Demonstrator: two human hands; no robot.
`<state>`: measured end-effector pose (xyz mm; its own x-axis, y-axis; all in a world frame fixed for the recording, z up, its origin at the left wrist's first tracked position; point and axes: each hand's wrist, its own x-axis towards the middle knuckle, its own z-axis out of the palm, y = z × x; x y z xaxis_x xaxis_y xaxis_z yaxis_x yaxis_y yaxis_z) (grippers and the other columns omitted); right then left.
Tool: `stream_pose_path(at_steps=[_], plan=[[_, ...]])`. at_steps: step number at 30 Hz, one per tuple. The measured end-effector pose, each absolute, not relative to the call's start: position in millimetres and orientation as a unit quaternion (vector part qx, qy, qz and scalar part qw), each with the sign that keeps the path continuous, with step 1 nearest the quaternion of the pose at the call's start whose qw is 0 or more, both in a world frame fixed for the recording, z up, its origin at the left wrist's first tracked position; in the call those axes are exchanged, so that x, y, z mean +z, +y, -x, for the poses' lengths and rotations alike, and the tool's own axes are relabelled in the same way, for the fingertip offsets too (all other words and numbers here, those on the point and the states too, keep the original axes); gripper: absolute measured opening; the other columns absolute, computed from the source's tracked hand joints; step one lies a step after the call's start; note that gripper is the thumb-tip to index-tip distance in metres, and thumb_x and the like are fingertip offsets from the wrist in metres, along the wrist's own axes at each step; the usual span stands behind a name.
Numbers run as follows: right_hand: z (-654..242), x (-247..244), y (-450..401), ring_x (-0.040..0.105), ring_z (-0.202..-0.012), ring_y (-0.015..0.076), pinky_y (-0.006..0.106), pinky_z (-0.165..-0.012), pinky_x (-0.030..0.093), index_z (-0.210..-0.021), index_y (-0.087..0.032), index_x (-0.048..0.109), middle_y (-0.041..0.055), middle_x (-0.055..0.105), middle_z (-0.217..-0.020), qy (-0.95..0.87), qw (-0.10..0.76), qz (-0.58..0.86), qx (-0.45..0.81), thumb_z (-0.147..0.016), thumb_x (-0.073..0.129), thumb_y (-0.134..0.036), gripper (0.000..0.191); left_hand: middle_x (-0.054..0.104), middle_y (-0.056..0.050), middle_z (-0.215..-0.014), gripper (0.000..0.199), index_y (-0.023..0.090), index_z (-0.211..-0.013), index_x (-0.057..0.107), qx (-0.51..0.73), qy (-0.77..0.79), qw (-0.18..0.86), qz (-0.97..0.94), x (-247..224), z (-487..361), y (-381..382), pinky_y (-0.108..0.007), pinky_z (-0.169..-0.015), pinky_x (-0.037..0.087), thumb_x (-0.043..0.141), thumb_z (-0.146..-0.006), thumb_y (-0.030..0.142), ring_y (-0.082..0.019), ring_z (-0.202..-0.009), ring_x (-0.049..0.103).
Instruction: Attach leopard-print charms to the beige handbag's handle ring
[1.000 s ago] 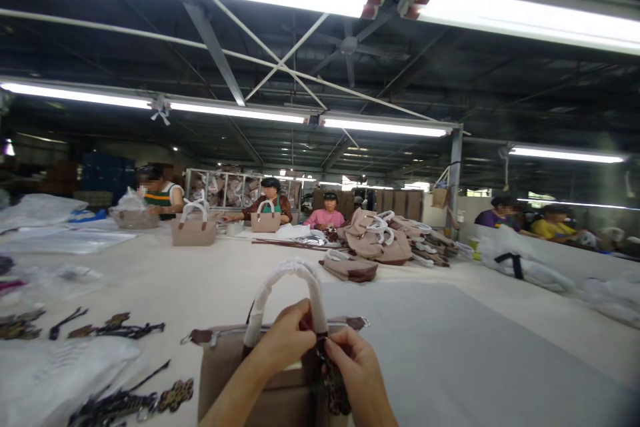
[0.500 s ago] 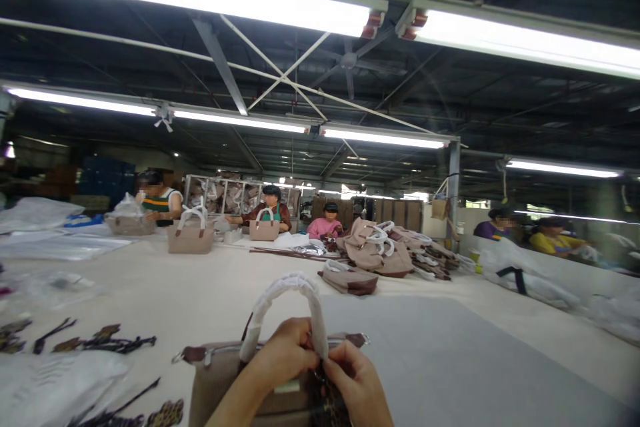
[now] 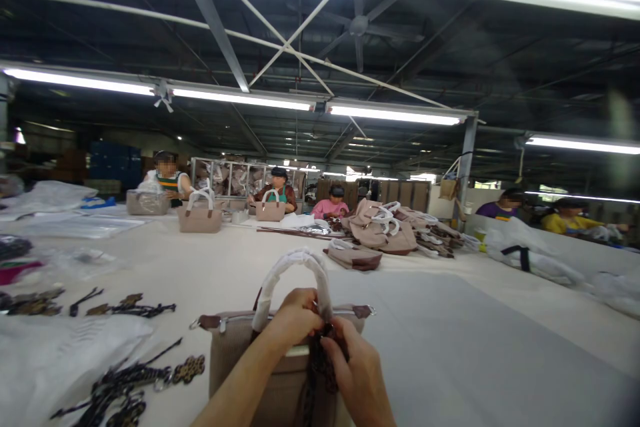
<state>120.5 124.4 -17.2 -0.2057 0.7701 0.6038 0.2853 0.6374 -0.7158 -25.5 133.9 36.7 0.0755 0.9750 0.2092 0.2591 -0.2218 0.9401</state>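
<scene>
A beige handbag [image 3: 235, 353] with brown corner tabs stands upright before me on the table, and its arched handle [image 3: 295, 263] is wrapped in white paper. My left hand [image 3: 297, 320] reaches by the handle's right foot, its fingers closed in a pinch on the top of a dark bag charm [image 3: 323, 363]. Thumb and fingers of my right hand [image 3: 357, 360] are closed on the same charm from the right. The charm hangs down the bag's front, with a braided cord and brown patterned pieces. My fingers hide where it meets the handle.
More bag charms [image 3: 135, 377] lie at the left by a white plastic bag [image 3: 55, 360]. Across the white table [image 3: 210, 257] are wrapped-handle handbags [image 3: 200, 219] and a heap of beige bags [image 3: 380, 227]. Grey sheeting [image 3: 450, 333] covers the right side. Several co-workers sit beyond.
The view has tilted down and shifted slightly left, so the bag and charms sit higher and further right. Both hands stay at the handle's foot; my right fingers have shifted on the charm.
</scene>
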Motion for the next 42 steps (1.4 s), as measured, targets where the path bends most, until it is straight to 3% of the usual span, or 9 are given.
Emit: stream_pose_path(at_steps=[12, 16, 19, 24, 32, 38, 42], plan=[[-130, -31, 138, 0.063, -0.084, 0.016, 0.023, -0.075, 0.046, -0.097, -0.024, 0.063, 0.0006, 0.069, -0.091, -0.802, 0.51, 0.256, 0.178, -0.09, 0.048, -0.019, 0.017, 0.056, 0.002, -0.054, 0.03, 0.015, -0.074, 0.068, 0.424, 0.521, 0.368, -0.642, 40, 25, 133, -0.024, -0.046, 0.032, 0.052, -0.049, 0.013, -0.013, -0.048, 0.048], [-131, -30, 138, 0.064, -0.091, 0.0144, 0.021, -0.081, 0.046, -0.102, -0.025, 0.062, -0.0001, 0.07, -0.097, -0.806, 0.511, 0.236, 0.184, -0.09, 0.047, -0.015, 0.022, 0.055, 0.001, -0.053, 0.015, 0.016, -0.067, 0.064, 0.427, 0.521, 0.364, -0.644, 42, 22, 130, -0.026, -0.048, 0.033, 0.058, -0.063, 0.03, -0.015, -0.048, 0.049], [-132, -29, 138, 0.063, -0.086, 0.0156, 0.023, -0.078, 0.047, -0.099, -0.024, 0.062, 0.0009, 0.068, -0.092, -0.811, 0.507, 0.239, 0.17, -0.09, 0.046, -0.015, 0.02, 0.05, 0.002, -0.049, 0.027, 0.018, -0.061, 0.058, 0.438, 0.522, 0.363, -0.636, 45, 20, 128, -0.027, -0.049, 0.03, 0.058, -0.068, 0.043, -0.013, -0.048, 0.045], [-130, -23, 137, 0.064, -0.083, 0.0201, 0.029, -0.073, 0.049, -0.095, -0.019, 0.06, 0.0055, 0.068, -0.09, -0.838, 0.453, 0.264, 0.155, -0.087, 0.045, -0.017, 0.018, 0.05, 0.003, -0.057, 0.034, 0.016, -0.066, 0.06, 0.473, 0.527, 0.381, -0.594, 49, 21, 126, -0.026, -0.052, 0.03, 0.06, -0.064, 0.05, -0.011, -0.053, 0.041], [-123, -20, 133, 0.067, -0.092, 0.024, 0.034, -0.081, 0.05, -0.101, -0.016, 0.061, 0.0097, 0.071, -0.099, -0.836, 0.426, 0.295, 0.18, -0.086, 0.042, -0.02, 0.025, 0.054, 0.002, -0.059, 0.031, 0.016, -0.067, 0.061, 0.501, 0.536, 0.403, -0.547, 47, 17, 124, -0.025, -0.05, 0.032, 0.06, -0.06, 0.046, -0.012, -0.054, 0.047], [-123, -18, 130, 0.064, -0.071, 0.0197, 0.029, -0.066, 0.046, -0.085, -0.021, 0.061, 0.0036, 0.07, -0.079, -0.783, 0.491, 0.322, 0.206, -0.089, 0.045, -0.029, 0.018, 0.052, 0.003, -0.056, 0.03, 0.017, -0.064, 0.058, 0.522, 0.545, 0.38, -0.534, 39, 17, 126, -0.024, -0.048, 0.031, 0.057, -0.06, 0.046, -0.012, -0.054, 0.047], [-122, -7, 126, 0.056, -0.06, 0.0173, 0.028, -0.058, 0.04, -0.069, -0.022, 0.058, 0.0001, 0.063, -0.063, -0.749, 0.509, 0.34, 0.253, -0.087, 0.048, -0.035, 0.024, 0.054, 0.002, -0.058, 0.032, 0.015, -0.069, 0.06, 0.522, 0.543, 0.38, -0.536, 37, 16, 127, -0.024, -0.049, 0.033, 0.057, -0.062, 0.046, -0.012, -0.054, 0.048]])
